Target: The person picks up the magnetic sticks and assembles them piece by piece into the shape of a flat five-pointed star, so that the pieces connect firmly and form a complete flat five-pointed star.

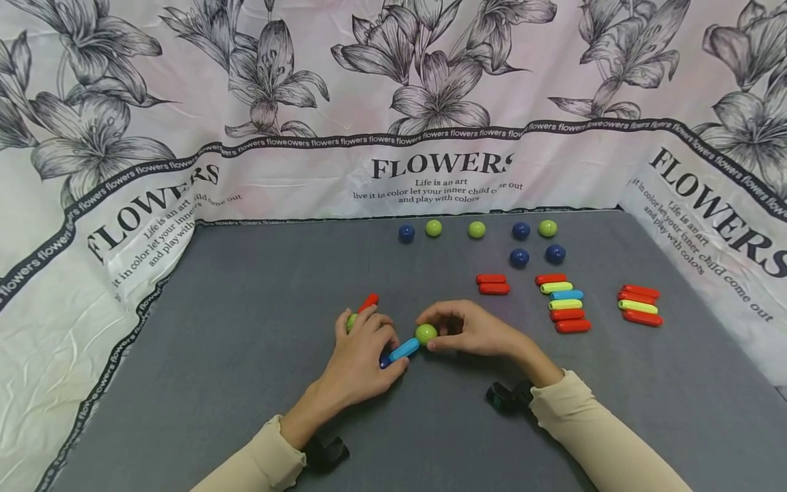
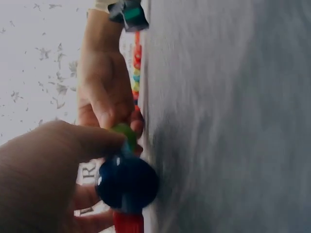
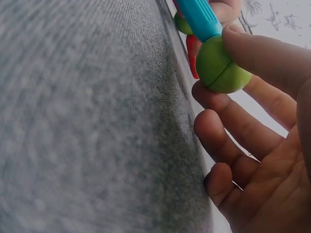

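Observation:
My right hand (image 1: 470,329) pinches a green ball (image 1: 426,334) between thumb and fingers. That ball meets one end of a light blue rod (image 1: 404,350). At the rod's other end is a dark blue ball (image 2: 127,183), partly covered by my left hand (image 1: 363,359) in the head view. The left thumb and fingers hold the light blue rod close to this ball. A red rod (image 2: 129,222) joins the dark blue ball in the left wrist view. Beyond the left fingers, another green ball (image 1: 351,322) and a red rod (image 1: 369,302) show partly; their joints are hidden.
Loose dark blue balls (image 1: 519,257) and green balls (image 1: 476,229) lie along the back of the grey table (image 1: 246,287). To the right are a red pair of rods (image 1: 493,284), a mixed column with a yellow rod (image 1: 556,288), and another group with a red rod (image 1: 642,318).

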### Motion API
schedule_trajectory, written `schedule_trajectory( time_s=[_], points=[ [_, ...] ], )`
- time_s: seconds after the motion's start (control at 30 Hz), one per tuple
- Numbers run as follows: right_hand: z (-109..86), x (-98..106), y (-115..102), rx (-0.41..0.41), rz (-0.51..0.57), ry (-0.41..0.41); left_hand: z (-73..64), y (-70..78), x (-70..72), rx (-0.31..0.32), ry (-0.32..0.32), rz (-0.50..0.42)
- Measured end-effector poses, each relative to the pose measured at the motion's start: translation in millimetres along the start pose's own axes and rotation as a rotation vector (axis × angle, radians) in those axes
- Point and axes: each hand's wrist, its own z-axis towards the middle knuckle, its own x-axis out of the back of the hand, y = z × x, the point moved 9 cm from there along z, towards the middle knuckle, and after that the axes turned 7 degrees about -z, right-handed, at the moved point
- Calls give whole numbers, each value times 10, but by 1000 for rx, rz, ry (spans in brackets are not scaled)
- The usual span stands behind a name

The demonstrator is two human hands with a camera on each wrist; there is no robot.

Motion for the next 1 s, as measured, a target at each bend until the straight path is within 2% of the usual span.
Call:
schedule_trajectory(
  time_s=[0.1, 0.2, 0.3, 0.37, 0.43, 0.53, 0.6, 1.0],
  points=[
    [-3, 9, 8, -7, -16, 6, 43, -75, 120, 24, 9, -82],
    [-6, 18, 16, -21, -46, 16, 87, -248, 309, 100, 40, -160],
    [-6, 24, 15, -29, -71, 31, 93, -489, 454, 216, 45, -157],
    [-6, 27, 17, -35, -82, 40, 79, -639, 480, 288, 9, -130],
    [-6, 27, 16, -38, -86, 47, 65, -739, 463, 327, -43, -103],
    [-4, 24, 15, -46, -89, 55, 58, -801, 401, 336, -106, -124],
    [-3, 22, 15, -49, -89, 58, 63, -806, 366, 325, -119, -138],
    [6, -24, 28, -28, -115, 55, 67, -792, 297, 317, -103, -141]
  ],
)
